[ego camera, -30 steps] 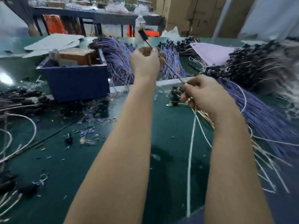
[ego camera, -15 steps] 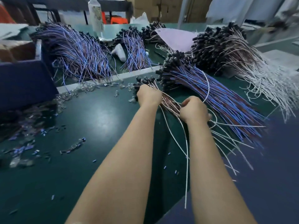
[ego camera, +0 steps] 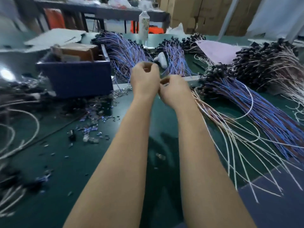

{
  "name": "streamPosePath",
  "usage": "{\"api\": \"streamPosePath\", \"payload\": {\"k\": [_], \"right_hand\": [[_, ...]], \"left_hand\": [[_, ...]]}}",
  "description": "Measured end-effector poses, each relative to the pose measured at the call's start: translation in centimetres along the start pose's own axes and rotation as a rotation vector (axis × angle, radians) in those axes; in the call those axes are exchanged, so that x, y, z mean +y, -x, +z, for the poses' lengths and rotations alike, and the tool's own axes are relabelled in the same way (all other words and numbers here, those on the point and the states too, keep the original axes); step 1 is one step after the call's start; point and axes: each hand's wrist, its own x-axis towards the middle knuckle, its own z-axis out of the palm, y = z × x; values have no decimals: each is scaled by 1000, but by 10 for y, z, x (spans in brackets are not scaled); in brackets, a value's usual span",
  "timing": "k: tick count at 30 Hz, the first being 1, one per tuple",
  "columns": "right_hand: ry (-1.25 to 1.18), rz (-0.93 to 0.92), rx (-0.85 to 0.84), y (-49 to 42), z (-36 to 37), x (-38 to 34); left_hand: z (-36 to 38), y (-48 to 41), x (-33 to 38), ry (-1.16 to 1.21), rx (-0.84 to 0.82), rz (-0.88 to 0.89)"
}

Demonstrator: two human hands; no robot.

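The left hand (ego camera: 144, 79) and right hand (ego camera: 174, 92) are held close together above the green table (ego camera: 92, 163), fingers curled inward; whether anything is pinched cannot be told. The wire bundle (ego camera: 246, 102) is seen lying just beside the right hand.

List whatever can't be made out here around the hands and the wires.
All in the head view:
1. Whether the left hand or right hand pinches anything: curled fingers and motion blur hide it.
2. The wires at the left edge: smeared by blur, cut off by the frame.
3. The bottle label: too small and blurred.
4. The box: its wall hides the lower contents.
5. The bits on the mat: too small to identify.
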Motion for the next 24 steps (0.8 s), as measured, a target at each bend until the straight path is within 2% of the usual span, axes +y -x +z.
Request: {"api": "streamPosePath", "payload": {"k": [3,8,10,12,16,18,21,24], "right_hand": [[-99,-146,-119,18,47,-52],[-221,-345,-412,61,134,-129],[-220,-413,-465,74,166,-153],[-148,-459,-498,81,193,-171],[120,-420,-560,86,230,-192],[154,-399,-488,88,240,-199],[8,-358,-383,87,244,-207],[-469,-164,-388,77,232,-206]], "left_hand": [[-74,-9,0,67,219,19],[-191,-13,-10,214,540,-53],[-227,-13,-13,253,677,-70],[-258,-12,-17,289,770,-100],[-297,-16,-25,426,883,-193],[-301,-17,-26,480,915,-224],[-295,-19,-25,498,897,-265],[-291,-22,-23,508,915,-258]]}}
